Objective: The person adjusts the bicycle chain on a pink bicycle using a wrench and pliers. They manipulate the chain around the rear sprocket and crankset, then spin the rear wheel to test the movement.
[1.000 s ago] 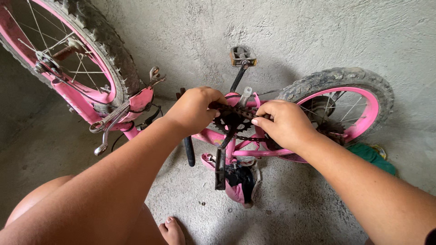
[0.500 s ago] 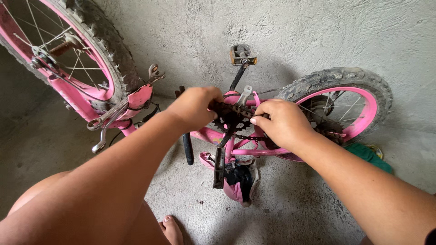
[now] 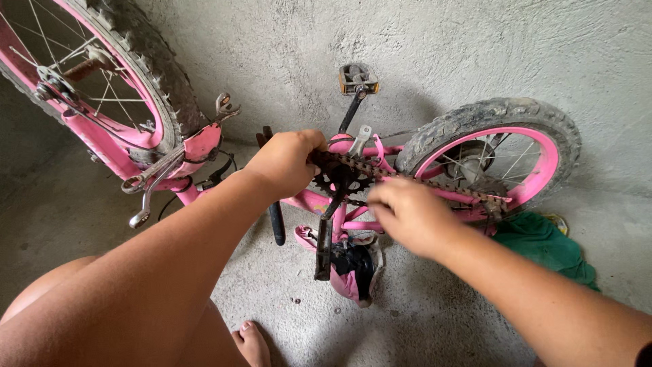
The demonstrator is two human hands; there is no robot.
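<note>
A small pink bicycle [image 3: 204,146] stands upside down against a grey wall. My left hand [image 3: 285,162] grips the toothed chainring [image 3: 334,178] and the rusty chain [image 3: 435,185] at the crank. My right hand [image 3: 407,216] hovers just below the chain, fingers loosely curled, holding nothing I can see. One black pedal [image 3: 358,79] points up on its crank arm; the other crank arm [image 3: 324,241] hangs down. The chain runs right to the rear wheel [image 3: 499,153].
The front wheel [image 3: 102,81] with its knobby tyre fills the upper left. A silver brake lever [image 3: 146,187] sticks out below it. A green cloth [image 3: 543,245] lies on the concrete floor at right. My bare toes [image 3: 251,343] show at the bottom.
My right hand has come off the chain and dropped down and away from it. My left hand stays on the chainring. The view has moved closer.
</note>
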